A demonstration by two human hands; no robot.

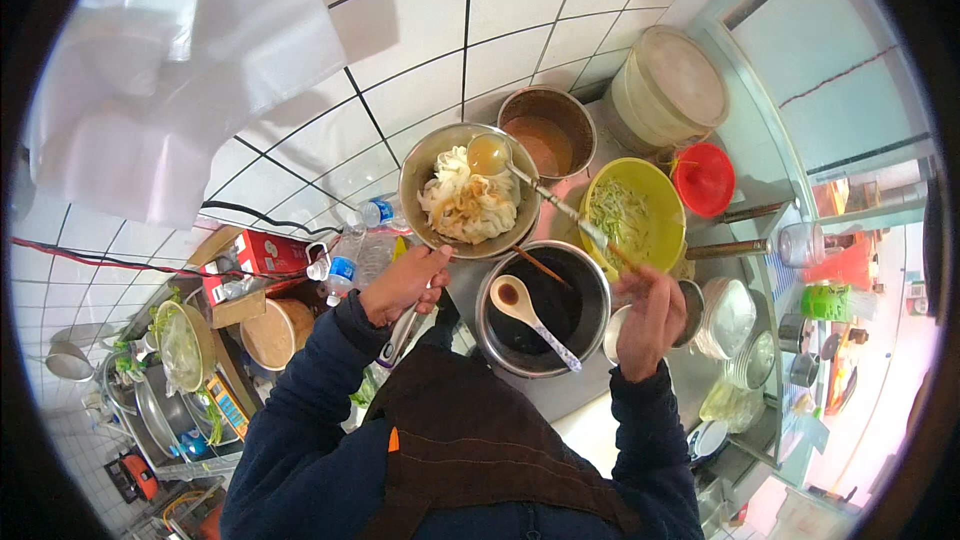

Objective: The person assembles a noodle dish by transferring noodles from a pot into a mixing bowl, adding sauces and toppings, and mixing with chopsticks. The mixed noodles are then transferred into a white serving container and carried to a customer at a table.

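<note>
My left hand [409,283] grips the handle of a metal pan [414,165] that holds wide white noodles [476,206], partly stained with brown sauce. In my right hand [651,315] is the long handle of a ladle [491,154]. Its bowl, with tan liquid in it, is over the noodles at the pan's far right side. Just behind the pan stands a metal pot [534,94] of brownish liquid. Nearer to me is a metal pot [484,330] of dark sauce. A white ceramic spoon [517,298] lies across it, and a wooden stick [541,267] leans in it.
A yellow-green bowl [671,240] of bean sprouts stands right of the pots, beside a red bowl [703,180] and a lidded white bucket [664,90]. Stacked bowls [724,319] are farther right. Plastic bottles [352,262] sit left, and plastic bags [225,82] hang above.
</note>
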